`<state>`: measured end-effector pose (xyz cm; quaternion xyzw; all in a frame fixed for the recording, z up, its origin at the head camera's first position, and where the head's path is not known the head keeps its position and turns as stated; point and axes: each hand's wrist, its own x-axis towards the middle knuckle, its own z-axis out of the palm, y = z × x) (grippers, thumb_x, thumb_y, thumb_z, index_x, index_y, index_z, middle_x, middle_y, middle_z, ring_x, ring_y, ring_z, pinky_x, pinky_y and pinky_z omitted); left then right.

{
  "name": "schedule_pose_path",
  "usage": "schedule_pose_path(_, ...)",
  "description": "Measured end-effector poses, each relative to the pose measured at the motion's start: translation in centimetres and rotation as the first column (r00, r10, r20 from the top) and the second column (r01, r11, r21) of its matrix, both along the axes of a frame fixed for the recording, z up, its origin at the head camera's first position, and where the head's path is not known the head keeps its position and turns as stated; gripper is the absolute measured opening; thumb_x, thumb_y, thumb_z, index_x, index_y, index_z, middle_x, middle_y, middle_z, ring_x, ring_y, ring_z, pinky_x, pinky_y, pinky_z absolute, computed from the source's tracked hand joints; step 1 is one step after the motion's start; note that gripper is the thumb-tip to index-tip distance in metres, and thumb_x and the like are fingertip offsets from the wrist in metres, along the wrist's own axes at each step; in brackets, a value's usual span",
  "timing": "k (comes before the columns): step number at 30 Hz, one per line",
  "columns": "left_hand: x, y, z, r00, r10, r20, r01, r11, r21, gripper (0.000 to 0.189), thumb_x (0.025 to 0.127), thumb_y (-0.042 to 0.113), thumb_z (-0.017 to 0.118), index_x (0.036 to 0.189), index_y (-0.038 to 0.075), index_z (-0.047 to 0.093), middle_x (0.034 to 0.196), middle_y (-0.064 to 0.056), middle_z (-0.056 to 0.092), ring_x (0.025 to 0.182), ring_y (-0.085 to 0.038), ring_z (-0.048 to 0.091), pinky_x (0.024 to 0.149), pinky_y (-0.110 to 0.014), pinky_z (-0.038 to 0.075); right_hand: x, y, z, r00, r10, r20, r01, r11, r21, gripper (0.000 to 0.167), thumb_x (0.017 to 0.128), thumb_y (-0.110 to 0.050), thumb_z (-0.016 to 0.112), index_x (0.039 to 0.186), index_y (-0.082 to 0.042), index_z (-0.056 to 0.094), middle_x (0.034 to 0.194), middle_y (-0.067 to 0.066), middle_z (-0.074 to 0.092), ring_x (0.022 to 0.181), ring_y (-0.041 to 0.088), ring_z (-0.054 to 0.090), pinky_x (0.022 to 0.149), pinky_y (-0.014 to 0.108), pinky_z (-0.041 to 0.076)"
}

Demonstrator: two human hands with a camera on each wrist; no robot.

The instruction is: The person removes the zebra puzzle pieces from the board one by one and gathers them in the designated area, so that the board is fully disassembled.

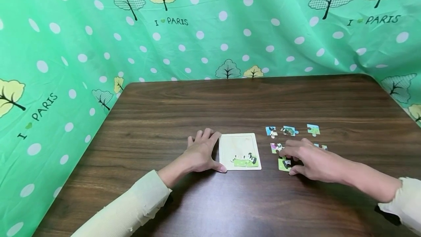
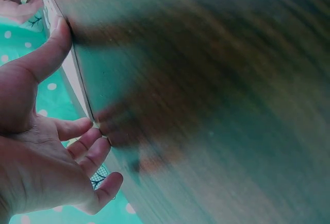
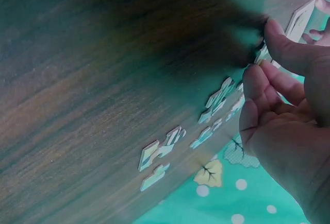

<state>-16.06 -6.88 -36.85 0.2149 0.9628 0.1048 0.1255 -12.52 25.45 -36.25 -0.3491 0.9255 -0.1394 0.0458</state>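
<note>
A square white puzzle board [image 1: 235, 143] lies on the table, with joined green pieces showing part of a black-and-white animal along its bottom. Spread along the board's left edge, my left hand [image 1: 204, 153] touches it, thumb at the lower corner and forefinger at the upper one. To the right of the board, my right hand [image 1: 312, 158] pinches a green jigsaw piece [image 1: 283, 164] between thumb and fingers, at table level. That piece also shows in the right wrist view as a jigsaw piece [image 3: 262, 55] partly covered by the fingertips.
Loose jigsaw pieces lie beyond the right hand: a blue one [image 1: 271, 131], another blue one [image 1: 289, 131] and a green one [image 1: 314, 130]. A pink-marked piece [image 1: 276, 147] and others lie close to its fingers. A green curtain [image 1: 204, 21] hangs behind the brown wooden table [image 1: 158, 120].
</note>
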Motion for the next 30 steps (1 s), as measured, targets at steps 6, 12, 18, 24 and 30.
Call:
schedule_pose_path(6,0.0,0.0,0.0,1.0,-0.001,-0.012,0.001,1.0,0.009,0.093,0.058,0.057,0.084,0.134,0.021,0.043,0.129,-0.002,0.042,0.113,-0.025,0.039,0.088,-0.046,0.031,-0.2,-0.9,0.7,0.999,-0.008,-0.035,0.006,0.998,-0.065,0.045,0.074,-0.02,0.082,0.115,-0.012,0.067,0.106,-0.009,0.06,0.091,0.017,0.053,0.076,0.039,0.045)
schedule_pose_path(12,0.0,-0.1,-0.3,1.0,-0.003,-0.015,0.003,1.0,0.002,0.093,0.058,0.058,0.084,0.134,0.021,0.043,0.13,-0.001,0.041,0.112,-0.024,0.038,0.087,-0.046,0.031,-1.0,-4.2,0.6,0.999,-0.033,-0.043,0.023,0.978,-0.206,0.046,0.074,-0.018,0.082,0.116,-0.011,0.067,0.101,-0.006,0.061,0.095,0.015,0.055,0.086,0.043,0.037)
schedule_pose_path(18,0.0,0.0,-0.4,1.0,-0.003,-0.002,0.003,1.0,0.016,0.094,0.059,0.056,0.084,0.136,0.021,0.043,0.131,-0.002,0.041,0.112,-0.024,0.039,0.086,-0.046,0.03,-1.8,-8.2,-0.2,0.996,0.042,-0.075,-0.054,0.984,-0.17,0.05,0.074,-0.023,0.083,0.118,-0.007,0.066,0.104,0.0,0.06,0.098,0.014,0.05,0.085,0.039,0.034)
schedule_pose_path(24,0.0,0.1,-0.3,1.0,-0.004,0.004,0.004,1.0,0.016,0.098,0.059,0.056,0.084,0.139,0.021,0.041,0.135,-0.003,0.04,0.116,-0.025,0.038,0.087,-0.046,0.03,-1.7,-10.4,-1.4,0.993,0.104,-0.055,-0.108,0.991,-0.083,0.049,0.076,-0.03,0.08,0.119,-0.01,0.066,0.096,-0.005,0.052,0.089,0.01,0.044,0.08,0.034,0.03)
schedule_pose_path(30,0.0,0.0,-0.1,1.0,-0.004,-0.005,0.004,1.0,0.008,0.098,0.059,0.056,0.084,0.139,0.02,0.041,0.136,-0.003,0.04,0.117,-0.025,0.038,0.088,-0.047,0.03,-1.4,-10.8,-2.1,0.991,0.105,-0.08,-0.114,0.986,-0.122,0.036,0.076,-0.025,0.08,0.109,-0.013,0.07,0.092,-0.007,0.051,0.089,0.01,0.046,0.088,0.044,0.033)
